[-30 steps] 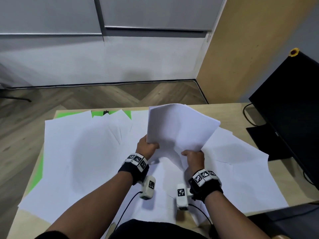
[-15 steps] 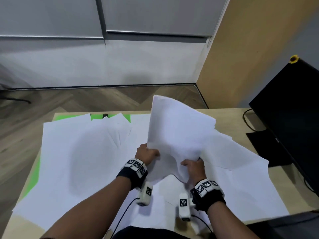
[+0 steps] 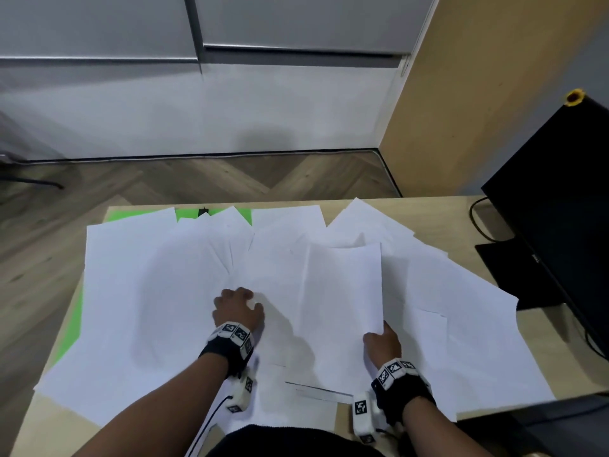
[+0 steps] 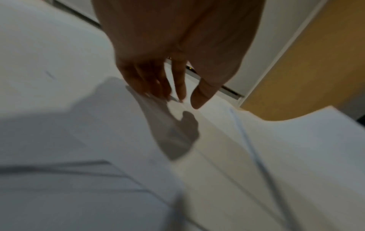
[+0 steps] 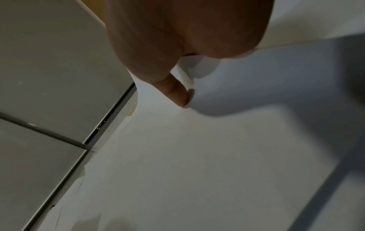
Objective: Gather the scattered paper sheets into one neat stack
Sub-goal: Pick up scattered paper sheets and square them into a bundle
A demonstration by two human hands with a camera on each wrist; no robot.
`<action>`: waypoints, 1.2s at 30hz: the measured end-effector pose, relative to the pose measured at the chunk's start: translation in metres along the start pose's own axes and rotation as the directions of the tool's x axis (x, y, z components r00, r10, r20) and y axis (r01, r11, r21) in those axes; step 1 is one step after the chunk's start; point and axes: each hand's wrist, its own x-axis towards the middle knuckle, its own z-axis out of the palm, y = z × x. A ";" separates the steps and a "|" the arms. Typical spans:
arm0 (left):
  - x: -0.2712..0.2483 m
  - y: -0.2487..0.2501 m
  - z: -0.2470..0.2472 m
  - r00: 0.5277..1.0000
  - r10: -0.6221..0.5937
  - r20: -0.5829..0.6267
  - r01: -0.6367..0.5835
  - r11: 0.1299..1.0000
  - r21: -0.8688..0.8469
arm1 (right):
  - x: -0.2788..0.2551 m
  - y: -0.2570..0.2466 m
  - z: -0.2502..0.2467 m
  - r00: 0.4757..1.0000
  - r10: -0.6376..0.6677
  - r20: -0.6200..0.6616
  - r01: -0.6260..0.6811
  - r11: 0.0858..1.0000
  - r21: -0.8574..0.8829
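Observation:
Many white paper sheets (image 3: 158,291) lie spread and overlapping over the wooden table (image 3: 461,206). A gathered bundle of sheets (image 3: 342,301) lies flat right of the middle. My right hand (image 3: 382,338) pinches that bundle at its near right edge; in the right wrist view the thumb (image 5: 177,93) presses on the curled paper edge (image 5: 187,81). My left hand (image 3: 239,306) is off the bundle, to its left, with relaxed fingers reaching down. Its fingertips (image 4: 168,95) touch a loose sheet (image 4: 79,125), and the thumb stands apart.
A black monitor (image 3: 560,209) and its base (image 3: 504,265) stand at the table's right edge, with a cable (image 3: 474,222) behind. A green mat (image 3: 74,321) shows under the sheets at the left and far edge. Beyond the table is wood floor.
The bundle that both hands held raised now lies flat on the table. My left hand has let go and moved left; my right hand has slid to the bundle's right edge.

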 end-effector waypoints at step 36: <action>-0.004 0.034 0.003 0.982 -0.117 0.152 0.168 0.905 -0.392 | -0.006 0.002 -0.011 0.999 0.031 -0.015 -0.029 0.989 0.142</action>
